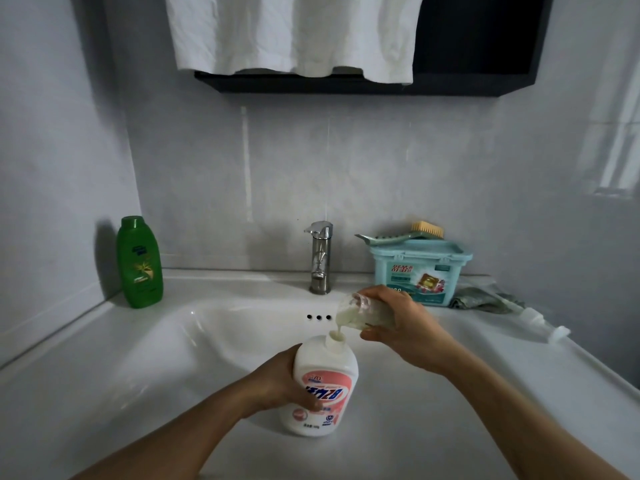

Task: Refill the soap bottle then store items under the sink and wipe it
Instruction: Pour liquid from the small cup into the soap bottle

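Observation:
A white soap bottle (323, 382) with a pink label stands uncapped over the sink basin (207, 341), and my left hand (287, 382) grips its side. My right hand (398, 323) holds a clear cup (353, 313) tipped over the bottle's mouth. Creamy white soap runs from the cup's lip into the open neck. The white pump head (540, 322) lies on the counter at the right.
A green bottle (140, 263) stands at the back left corner. The steel tap (321, 258) rises behind the basin. A teal lidded box (420, 271) with a brush (405, 234) on top sits at the back right, next to a grey-green cloth (481, 299). A white towel (294, 32) hangs above.

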`<control>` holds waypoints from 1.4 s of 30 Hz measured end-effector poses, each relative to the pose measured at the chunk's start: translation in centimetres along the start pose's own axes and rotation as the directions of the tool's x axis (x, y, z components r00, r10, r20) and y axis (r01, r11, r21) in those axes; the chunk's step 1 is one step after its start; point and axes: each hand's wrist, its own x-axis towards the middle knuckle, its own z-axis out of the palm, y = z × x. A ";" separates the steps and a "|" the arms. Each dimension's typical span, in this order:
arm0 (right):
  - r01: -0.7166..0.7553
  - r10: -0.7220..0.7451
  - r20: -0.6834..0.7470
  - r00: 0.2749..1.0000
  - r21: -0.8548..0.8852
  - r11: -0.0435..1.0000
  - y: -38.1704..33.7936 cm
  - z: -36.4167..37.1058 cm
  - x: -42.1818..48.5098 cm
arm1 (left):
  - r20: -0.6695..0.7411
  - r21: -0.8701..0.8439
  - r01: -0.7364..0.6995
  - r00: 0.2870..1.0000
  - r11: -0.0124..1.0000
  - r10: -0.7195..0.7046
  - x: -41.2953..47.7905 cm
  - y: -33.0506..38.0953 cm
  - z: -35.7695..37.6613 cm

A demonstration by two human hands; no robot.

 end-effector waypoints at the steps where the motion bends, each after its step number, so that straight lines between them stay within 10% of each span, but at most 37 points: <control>1: 0.000 0.000 0.000 1.000 -0.001 1.000 0.0 0.0 0.0 | 0.002 0.000 0.000 1.000 1.000 0.000 0.0 0.1 0.0; 42: -0.001 0.001 0.006 1.000 -0.007 1.000 -0.1 -0.1 0.0 | -0.008 0.014 0.012 1.000 1.000 -0.011 0.1 0.0 0.0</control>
